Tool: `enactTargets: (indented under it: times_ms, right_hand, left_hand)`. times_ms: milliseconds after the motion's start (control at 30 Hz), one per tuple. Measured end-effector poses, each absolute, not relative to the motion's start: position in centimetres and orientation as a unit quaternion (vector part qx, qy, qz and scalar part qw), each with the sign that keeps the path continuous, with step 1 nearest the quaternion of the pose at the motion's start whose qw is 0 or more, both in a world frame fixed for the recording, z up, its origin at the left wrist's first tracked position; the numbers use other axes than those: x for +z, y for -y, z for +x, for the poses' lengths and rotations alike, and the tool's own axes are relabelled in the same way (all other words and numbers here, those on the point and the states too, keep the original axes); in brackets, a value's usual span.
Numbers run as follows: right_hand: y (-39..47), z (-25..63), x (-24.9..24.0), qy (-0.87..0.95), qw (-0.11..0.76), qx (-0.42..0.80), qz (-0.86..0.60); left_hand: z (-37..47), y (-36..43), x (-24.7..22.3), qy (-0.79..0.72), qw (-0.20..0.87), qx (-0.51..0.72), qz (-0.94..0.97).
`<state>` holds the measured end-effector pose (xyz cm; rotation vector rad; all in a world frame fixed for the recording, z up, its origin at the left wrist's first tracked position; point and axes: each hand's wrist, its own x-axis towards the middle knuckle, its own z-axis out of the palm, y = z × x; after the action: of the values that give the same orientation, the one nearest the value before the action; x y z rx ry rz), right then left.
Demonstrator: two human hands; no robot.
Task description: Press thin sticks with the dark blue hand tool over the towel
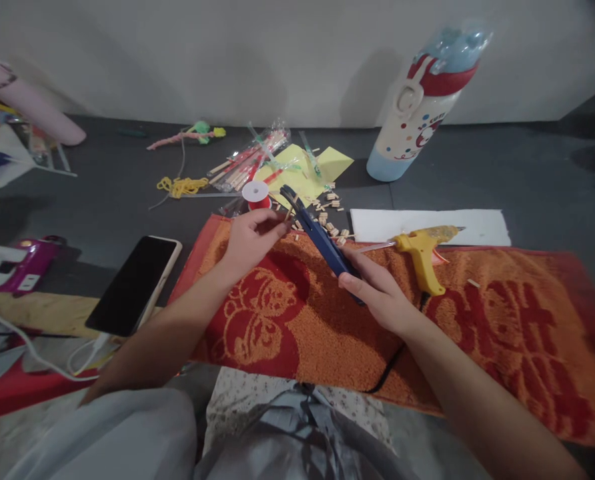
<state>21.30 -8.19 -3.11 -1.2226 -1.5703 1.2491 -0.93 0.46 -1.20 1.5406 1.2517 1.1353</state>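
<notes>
My right hand (pixel 377 293) is closed round the handles of a dark blue cutting tool (pixel 322 243), whose head points up and to the left. My left hand (pixel 255 237) pinches a thin wooden stick (pixel 288 214) beside the tool's jaws. Both hands are above an orange and red towel (pixel 347 333). Small cut wooden pieces (pixel 323 218) lie scattered behind the tool, partly on yellow paper (pixel 297 173). A spool of red thread (pixel 256 193) stands just behind my left hand.
A yellow glue gun (pixel 425 257) rests on the towel and a white strip (pixel 467 223). A tall bottle (pixel 412 120) stands at the back right. Bagged sticks (pixel 252 160) and yellow string (pixel 182 187) lie behind; a phone (pixel 133 285) with a cable is at left.
</notes>
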Motion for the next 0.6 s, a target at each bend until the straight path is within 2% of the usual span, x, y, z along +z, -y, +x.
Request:
enactTargets:
  times_ms: [167, 367, 600]
  right_hand:
    - [8.1, 21.3, -2.9, 0.615, 0.390, 0.493, -0.476]
    - [8.1, 21.5, -3.1, 0.606, 0.392, 0.498, -0.481]
    - [8.0, 21.5, -3.2, 0.595, 0.395, 0.508, -0.482]
  left_hand:
    - [-1.1, -0.5, -1.4, -0.497, 0.378, 0.449, 0.639]
    - [-1.5, -0.8, -1.2, -0.491, 0.269, 0.434, 0.706]
    - [-2.0, -1.0, -1.5, -0.483, 0.223, 0.393, 0.750]
